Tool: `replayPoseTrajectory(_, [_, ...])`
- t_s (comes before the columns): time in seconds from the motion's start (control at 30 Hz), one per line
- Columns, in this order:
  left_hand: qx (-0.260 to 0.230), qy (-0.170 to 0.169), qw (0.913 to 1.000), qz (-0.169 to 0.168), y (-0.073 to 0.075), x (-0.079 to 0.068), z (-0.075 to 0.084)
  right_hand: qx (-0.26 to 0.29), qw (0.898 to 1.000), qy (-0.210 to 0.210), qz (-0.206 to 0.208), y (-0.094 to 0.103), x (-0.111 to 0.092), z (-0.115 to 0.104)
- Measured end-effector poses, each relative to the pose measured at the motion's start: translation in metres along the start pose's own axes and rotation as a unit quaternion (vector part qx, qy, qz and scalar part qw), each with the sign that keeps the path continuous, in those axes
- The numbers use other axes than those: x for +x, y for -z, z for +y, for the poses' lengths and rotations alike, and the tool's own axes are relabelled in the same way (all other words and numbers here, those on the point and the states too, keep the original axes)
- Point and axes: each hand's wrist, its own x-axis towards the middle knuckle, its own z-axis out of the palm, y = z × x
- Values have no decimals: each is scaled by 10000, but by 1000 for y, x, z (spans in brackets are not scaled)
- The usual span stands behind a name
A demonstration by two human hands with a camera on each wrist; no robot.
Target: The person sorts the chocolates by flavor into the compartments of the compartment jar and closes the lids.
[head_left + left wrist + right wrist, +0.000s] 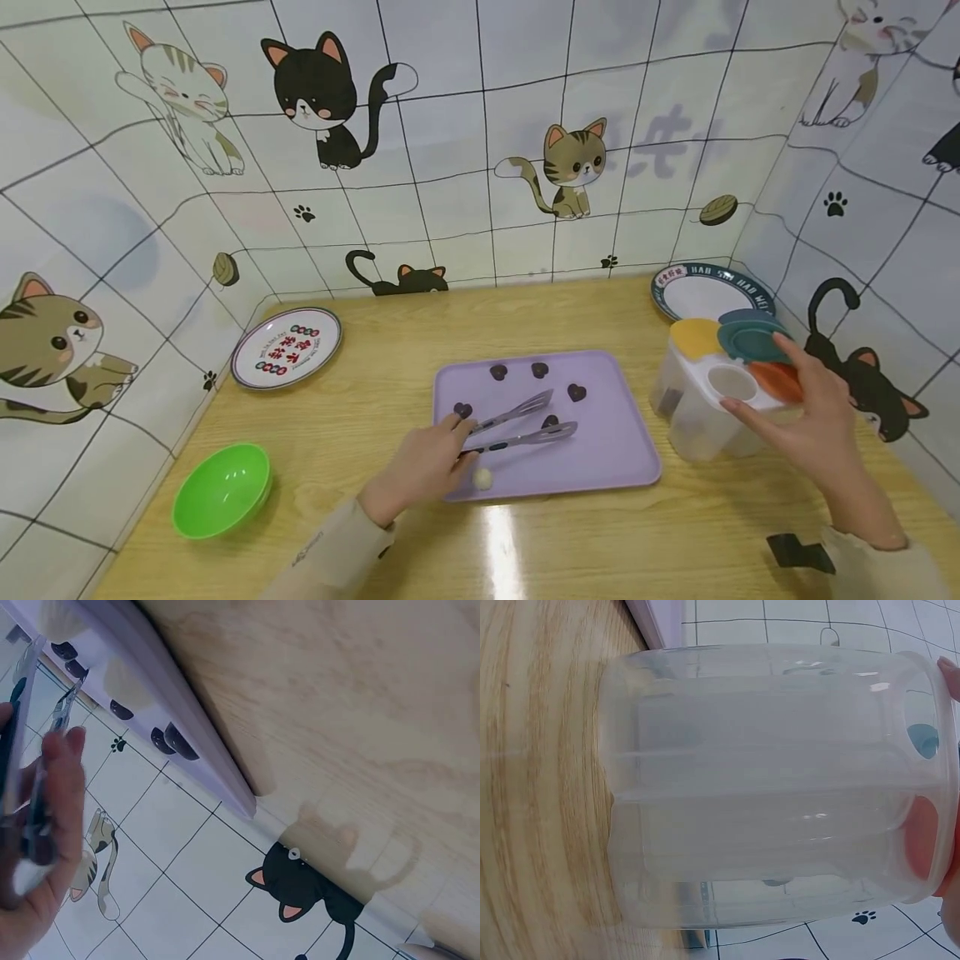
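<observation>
Left hand (423, 467) pinched tongs (525, 421) over tray (622, 467); right hand (813, 412), fingers curled, steadied container (705, 400) near table edge; a nudge could topple it.

At the left edge, the left hand (34, 847) grips tongs (22, 750). Dark heart-shaped pieces (169, 741) lie on the purple tray (187, 750), which rests on the wooden table (337, 697).

Plates (286, 347): 2
Green bowl (222, 489): 1
Purple tray (615, 450): 1
Tongs (517, 425): 1
Dark heart pieces (576, 392): 5
White ball (483, 478): 1
Lidded container (712, 400): 1
</observation>
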Motion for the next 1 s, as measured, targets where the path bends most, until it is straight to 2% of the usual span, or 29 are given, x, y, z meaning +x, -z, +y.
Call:
replayPoseTrajectory(0.27, [86,122,9999,-3,5,3,1,-72,9999,-32,-109,0,3,0])
replayPoseTrajectory(0.57, [213,-75,9980,586,-1,4,-1,-123,9998,-71,-145,1,4,0])
replayPoseTrajectory(1.0, [391,-14,9942,1006,-7,1,-6,-132,9999,56,-96,2,1,6])
